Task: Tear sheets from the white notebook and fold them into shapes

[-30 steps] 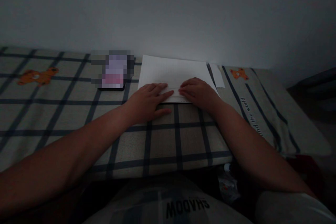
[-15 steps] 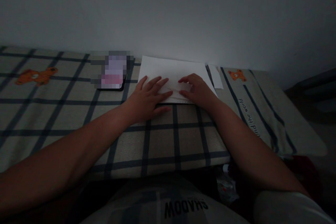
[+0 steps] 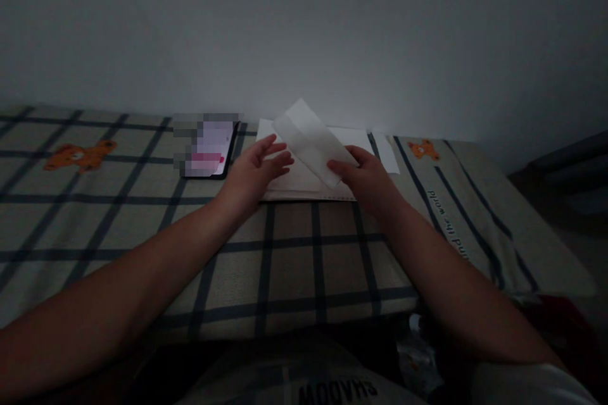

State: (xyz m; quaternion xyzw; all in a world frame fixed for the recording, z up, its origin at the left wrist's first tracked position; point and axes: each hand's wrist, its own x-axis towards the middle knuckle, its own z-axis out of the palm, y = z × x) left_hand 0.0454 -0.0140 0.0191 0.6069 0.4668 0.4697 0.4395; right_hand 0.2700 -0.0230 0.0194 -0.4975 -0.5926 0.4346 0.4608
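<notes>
A folded sheet of white paper (image 3: 311,139) is raised and tilted in front of me, its near right edge pinched between the thumb and fingers of my right hand (image 3: 368,177). My left hand (image 3: 261,168) is beside the paper's left side, fingers apart and curved, holding nothing. Under both hands lies a larger white sheet or pad (image 3: 289,183), with a row of small holes along its near edge. The raised paper covers part of it.
A phone (image 3: 213,149) with a lit, partly blurred screen lies left of the pad. A narrow white paper strip (image 3: 386,152) is at the right. The checked tablecloth (image 3: 289,253) meets a plain wall (image 3: 304,25). Below the table edge is a clear plastic bottle (image 3: 418,354).
The folded paper has come up off the pad in my right hand. My left hand has lifted from lying flat and turned to the side. The view has tilted slightly upward.
</notes>
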